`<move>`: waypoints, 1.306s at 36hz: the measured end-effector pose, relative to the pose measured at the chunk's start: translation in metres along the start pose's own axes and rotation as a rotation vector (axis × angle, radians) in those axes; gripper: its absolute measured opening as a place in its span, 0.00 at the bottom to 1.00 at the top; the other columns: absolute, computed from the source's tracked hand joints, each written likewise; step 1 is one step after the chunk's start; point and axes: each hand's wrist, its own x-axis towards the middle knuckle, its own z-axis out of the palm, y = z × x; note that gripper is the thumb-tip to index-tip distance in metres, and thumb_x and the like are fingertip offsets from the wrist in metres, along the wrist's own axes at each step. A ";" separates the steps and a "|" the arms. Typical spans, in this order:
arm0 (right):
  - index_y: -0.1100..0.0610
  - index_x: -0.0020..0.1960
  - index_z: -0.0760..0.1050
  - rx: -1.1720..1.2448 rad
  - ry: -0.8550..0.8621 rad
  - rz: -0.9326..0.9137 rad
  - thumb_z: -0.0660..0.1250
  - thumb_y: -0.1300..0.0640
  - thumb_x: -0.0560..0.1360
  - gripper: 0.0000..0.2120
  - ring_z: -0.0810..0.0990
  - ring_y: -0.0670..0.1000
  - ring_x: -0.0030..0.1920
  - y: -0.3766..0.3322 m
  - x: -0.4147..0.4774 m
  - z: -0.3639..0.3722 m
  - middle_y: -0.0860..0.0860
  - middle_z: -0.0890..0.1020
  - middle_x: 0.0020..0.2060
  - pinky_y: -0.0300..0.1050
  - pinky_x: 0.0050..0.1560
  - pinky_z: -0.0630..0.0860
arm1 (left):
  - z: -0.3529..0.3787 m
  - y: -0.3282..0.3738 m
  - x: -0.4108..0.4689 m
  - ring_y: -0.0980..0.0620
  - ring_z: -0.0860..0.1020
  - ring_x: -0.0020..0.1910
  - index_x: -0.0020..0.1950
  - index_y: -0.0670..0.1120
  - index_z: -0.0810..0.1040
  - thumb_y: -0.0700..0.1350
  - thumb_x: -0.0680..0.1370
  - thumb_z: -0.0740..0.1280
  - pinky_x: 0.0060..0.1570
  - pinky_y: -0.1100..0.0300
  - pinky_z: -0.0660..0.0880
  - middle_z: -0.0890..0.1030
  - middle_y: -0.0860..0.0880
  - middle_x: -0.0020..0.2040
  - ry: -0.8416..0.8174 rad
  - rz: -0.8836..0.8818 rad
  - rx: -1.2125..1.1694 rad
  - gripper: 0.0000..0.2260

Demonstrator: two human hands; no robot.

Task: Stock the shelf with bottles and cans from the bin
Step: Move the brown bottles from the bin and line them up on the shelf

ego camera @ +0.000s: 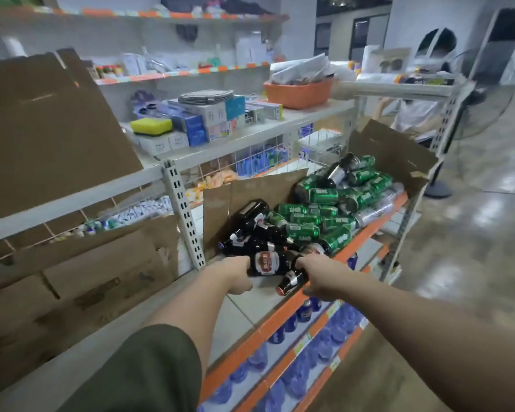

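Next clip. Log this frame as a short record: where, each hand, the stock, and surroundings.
where: shelf with orange front edge
left hand: grips base end of red-label bottle
right hand: grips second dark bottle, cap toward camera
stock: dark bottles heaped lying down; green cans piled to their right
surroundings: cardboard behind the cans; blue bottles on lower shelves

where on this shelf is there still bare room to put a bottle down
The white shelf board nearest you is bare, bordered by the orange front edge, the grey upright and the dark bottles. Further right is crowded: green cans piled up to the cardboard flap.
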 end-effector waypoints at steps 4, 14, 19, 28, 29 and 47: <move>0.54 0.56 0.72 -0.083 -0.038 -0.064 0.66 0.56 0.72 0.13 0.77 0.56 0.51 0.001 0.047 0.011 0.53 0.77 0.51 0.52 0.47 0.80 | 0.004 -0.010 0.046 0.44 0.73 0.68 0.75 0.47 0.67 0.50 0.81 0.67 0.62 0.52 0.73 0.73 0.46 0.72 -0.035 -0.002 0.000 0.24; 0.55 0.60 0.72 -0.283 -0.139 -0.400 0.64 0.54 0.76 0.13 0.71 0.58 0.57 0.012 0.124 0.058 0.53 0.79 0.55 0.51 0.51 0.73 | 0.030 -0.012 0.124 0.44 0.74 0.65 0.78 0.48 0.63 0.43 0.81 0.64 0.65 0.54 0.72 0.72 0.45 0.71 -0.026 -0.091 -0.073 0.25; 0.56 0.47 0.77 -0.396 -0.164 -0.579 0.64 0.62 0.76 0.04 0.75 0.57 0.43 0.018 0.145 0.071 0.53 0.78 0.41 0.48 0.41 0.74 | 0.034 -0.020 0.152 0.44 0.71 0.69 0.70 0.47 0.70 0.41 0.80 0.62 0.59 0.54 0.70 0.73 0.47 0.72 0.040 -0.166 -0.048 0.17; 0.59 0.43 0.80 -0.436 -0.255 -0.854 0.65 0.63 0.74 0.05 0.80 0.61 0.42 0.021 0.173 0.052 0.55 0.80 0.39 0.47 0.39 0.75 | 0.039 -0.031 0.166 0.42 0.68 0.74 0.72 0.53 0.73 0.51 0.80 0.66 0.70 0.51 0.67 0.72 0.45 0.74 -0.008 -0.222 0.104 0.20; 0.58 0.42 0.79 -0.438 -0.256 -0.878 0.66 0.61 0.73 0.03 0.80 0.60 0.41 0.020 0.174 0.047 0.54 0.80 0.37 0.47 0.38 0.75 | 0.038 -0.031 0.164 0.41 0.72 0.71 0.71 0.53 0.72 0.51 0.80 0.66 0.66 0.52 0.70 0.74 0.45 0.72 -0.062 -0.253 0.064 0.19; 0.49 0.42 0.80 0.246 -0.248 -0.932 0.77 0.41 0.66 0.14 0.80 0.47 0.40 -0.084 0.191 -0.025 0.46 0.82 0.38 0.42 0.42 0.79 | -0.043 -0.076 0.020 0.44 0.75 0.44 0.53 0.40 0.79 0.55 0.82 0.62 0.42 0.54 0.71 0.79 0.41 0.47 -0.134 -0.609 -0.101 0.17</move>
